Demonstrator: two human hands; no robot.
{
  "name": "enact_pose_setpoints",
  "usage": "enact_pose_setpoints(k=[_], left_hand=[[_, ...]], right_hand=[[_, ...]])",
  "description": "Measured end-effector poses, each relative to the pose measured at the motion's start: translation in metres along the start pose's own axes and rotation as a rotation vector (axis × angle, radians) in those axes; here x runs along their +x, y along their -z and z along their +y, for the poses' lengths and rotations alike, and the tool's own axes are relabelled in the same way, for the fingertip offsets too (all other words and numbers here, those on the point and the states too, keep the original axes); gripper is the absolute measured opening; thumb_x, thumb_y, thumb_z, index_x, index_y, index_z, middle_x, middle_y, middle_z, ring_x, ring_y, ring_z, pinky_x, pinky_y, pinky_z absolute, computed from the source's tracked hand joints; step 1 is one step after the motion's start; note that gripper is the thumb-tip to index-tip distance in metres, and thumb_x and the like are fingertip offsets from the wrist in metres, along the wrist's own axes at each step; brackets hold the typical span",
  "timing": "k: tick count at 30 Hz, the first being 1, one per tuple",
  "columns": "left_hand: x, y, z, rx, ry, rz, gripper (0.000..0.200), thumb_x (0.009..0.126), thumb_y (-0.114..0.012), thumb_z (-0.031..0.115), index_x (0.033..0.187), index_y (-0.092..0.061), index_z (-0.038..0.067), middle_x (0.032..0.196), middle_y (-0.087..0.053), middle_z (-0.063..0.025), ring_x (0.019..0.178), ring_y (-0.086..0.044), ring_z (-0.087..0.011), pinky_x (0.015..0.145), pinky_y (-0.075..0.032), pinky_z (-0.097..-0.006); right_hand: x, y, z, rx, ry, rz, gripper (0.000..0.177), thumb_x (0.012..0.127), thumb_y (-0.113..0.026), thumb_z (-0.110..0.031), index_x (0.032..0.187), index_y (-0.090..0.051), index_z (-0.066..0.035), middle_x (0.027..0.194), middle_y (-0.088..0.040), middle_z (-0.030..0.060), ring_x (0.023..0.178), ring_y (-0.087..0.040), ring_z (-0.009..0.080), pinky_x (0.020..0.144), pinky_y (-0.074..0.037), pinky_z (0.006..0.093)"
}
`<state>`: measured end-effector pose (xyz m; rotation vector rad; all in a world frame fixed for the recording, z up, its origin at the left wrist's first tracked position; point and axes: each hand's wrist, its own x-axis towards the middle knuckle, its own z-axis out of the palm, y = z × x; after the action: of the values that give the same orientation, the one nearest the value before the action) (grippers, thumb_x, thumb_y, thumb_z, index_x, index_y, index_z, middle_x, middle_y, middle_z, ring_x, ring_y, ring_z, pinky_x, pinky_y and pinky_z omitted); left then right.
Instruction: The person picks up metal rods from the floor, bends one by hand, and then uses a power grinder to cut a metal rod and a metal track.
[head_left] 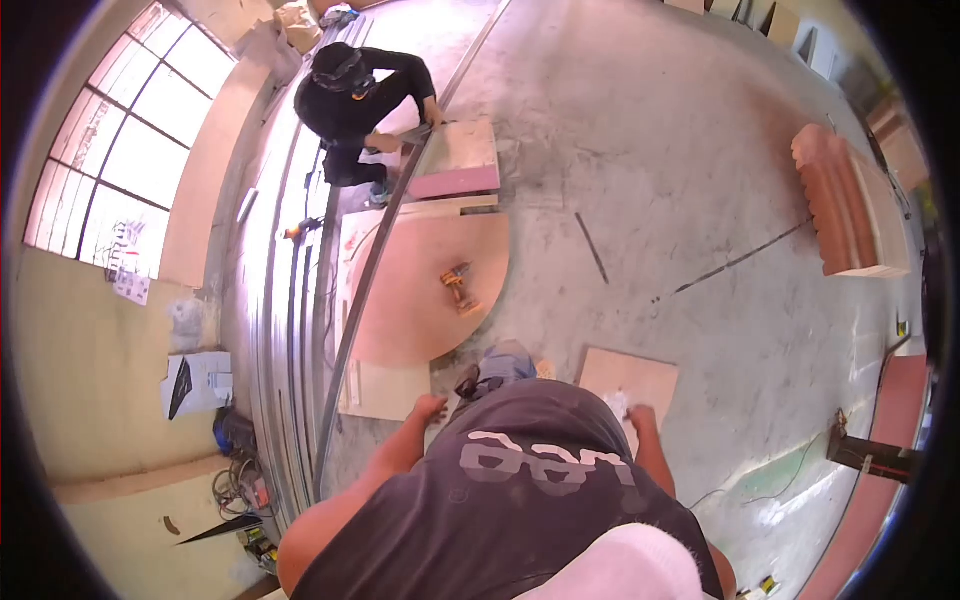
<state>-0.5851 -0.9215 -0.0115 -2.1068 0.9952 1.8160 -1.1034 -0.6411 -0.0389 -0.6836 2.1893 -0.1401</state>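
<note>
My left hand (431, 408) is low beside my body, its fingers curled, near the corner of a pale board (385, 392). What it holds, if anything, is too small to tell. On the other side, my right hand (641, 412) is closed next to a crumpled-looking white patch (616, 403), over a square plywood piece (640, 372). Its grip is partly hidden by my shirt. In front of me an orange and black cordless drill (458, 288) lies on a large curved plywood panel (415, 260).
A co-worker in black (350, 105) bends over a long metal bar (378, 245) and a pink-edged box (455, 182). Metal lengths (275, 350) line the left wall. A wavy-edged wooden piece (825, 205) stands right; a dark strip (591, 248) lies on the floor.
</note>
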Motion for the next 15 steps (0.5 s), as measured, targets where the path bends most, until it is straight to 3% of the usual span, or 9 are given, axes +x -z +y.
enact_pose_setpoints(k=[2,3,7,9,10,11,12,13,15], left_hand=[[-0.003,0.006,0.02,0.748,-0.368,-0.129,0.029,0.086,-0.06,0.028,0.106,-0.062,0.006,0.091,-0.068,-0.0116,0.073,-0.065,-0.0259,0.058,-0.05,-0.0392],[0.039,0.013,0.006,1.302,-0.825,-0.072,0.03,0.086,-0.058,0.027,0.107,-0.063,0.006,0.094,-0.068,-0.0125,0.075,-0.066,-0.0262,0.06,-0.051,-0.0395],[0.056,-0.01,0.125,1.306,-0.441,-0.221,0.03,0.084,-0.055,0.029,0.104,-0.063,0.007,0.095,-0.069,-0.011,0.081,-0.067,-0.0265,0.069,-0.053,-0.0395],[0.111,-0.04,0.18,0.041,0.267,0.074,0.035,0.081,-0.053,0.035,0.1,-0.066,0.009,0.1,-0.069,-0.0087,0.087,-0.067,-0.0265,0.077,-0.052,-0.0395],[0.139,-0.042,0.22,0.227,-0.026,0.131,0.034,0.081,-0.054,0.035,0.099,-0.067,0.01,0.1,-0.069,-0.0075,0.086,-0.067,-0.0272,0.077,-0.053,-0.0403],[0.183,-0.036,0.272,0.702,-0.679,0.008,0.03,0.081,-0.053,0.032,0.096,-0.068,0.011,0.098,-0.07,-0.0069,0.084,-0.067,-0.0278,0.076,-0.053,-0.0405],[0.185,-0.029,0.34,1.12,-1.405,0.251,0.026,0.081,-0.053,0.03,0.093,-0.068,0.012,0.096,-0.07,-0.0063,0.082,-0.066,-0.0285,0.074,-0.053,-0.0407],[0.226,-0.031,0.374,1.392,-0.95,0.285,0.026,0.072,-0.066,0.017,0.097,-0.06,0.015,0.078,-0.062,-0.0072,0.06,-0.057,-0.0241,0.059,-0.05,-0.0415],[0.207,-0.048,0.527,0.211,-0.556,-0.008,0.017,0.081,-0.062,0.022,0.091,-0.061,0.009,0.078,-0.061,-0.0094,0.059,-0.057,-0.0213,0.05,-0.047,-0.0377]], right_hand=[[0.073,0.069,-0.043,-0.245,0.193,0.112,0.03,0.075,-0.057,-0.024,0.085,-0.069,0.001,0.082,-0.068,0.0202,0.077,-0.066,0.0316,0.073,-0.05,0.0428],[0.098,0.102,-0.074,0.234,-0.041,0.187,0.03,0.076,-0.059,-0.022,0.091,-0.069,0.001,0.08,-0.069,0.016,0.075,-0.065,0.0259,0.073,-0.05,0.0398],[0.175,0.234,-0.213,0.456,0.042,0.239,0.029,0.078,-0.058,-0.02,0.095,-0.069,0.001,0.079,-0.07,0.0124,0.073,-0.064,0.0208,0.071,-0.049,0.0358],[0.225,0.273,-0.246,0.402,0.104,0.245,0.028,0.078,-0.057,-0.019,0.095,-0.069,0.0,0.078,-0.07,0.0118,0.071,-0.064,0.0184,0.068,-0.049,0.0332],[0.246,0.285,-0.257,0.387,0.072,0.216,0.028,0.078,-0.058,-0.019,0.095,-0.069,0.001,0.077,-0.069,0.012,0.071,-0.064,0.0182,0.068,-0.049,0.0327],[0.263,0.295,-0.269,0.373,0.036,0.189,0.029,0.077,-0.059,-0.019,0.095,-0.068,0.001,0.076,-0.069,0.0122,0.071,-0.064,0.018,0.068,-0.049,0.0321],[0.275,0.301,-0.274,0.385,0.063,0.16,0.028,0.077,-0.058,-0.02,0.091,-0.069,0.001,0.074,-0.069,0.0131,0.069,-0.065,0.0198,0.066,-0.05,0.0323],[0.28,0.307,-0.273,0.397,0.083,0.129,0.028,0.076,-0.057,-0.021,0.087,-0.07,0.001,0.072,-0.069,0.014,0.067,-0.066,0.0216,0.065,-0.051,0.0325],[0.302,0.328,-0.286,-0.025,0.137,0.077,0.029,0.073,-0.056,-0.019,0.087,-0.071,0.0,0.076,-0.069,0.0159,0.072,-0.068,0.025,0.07,-0.052,0.0346]])
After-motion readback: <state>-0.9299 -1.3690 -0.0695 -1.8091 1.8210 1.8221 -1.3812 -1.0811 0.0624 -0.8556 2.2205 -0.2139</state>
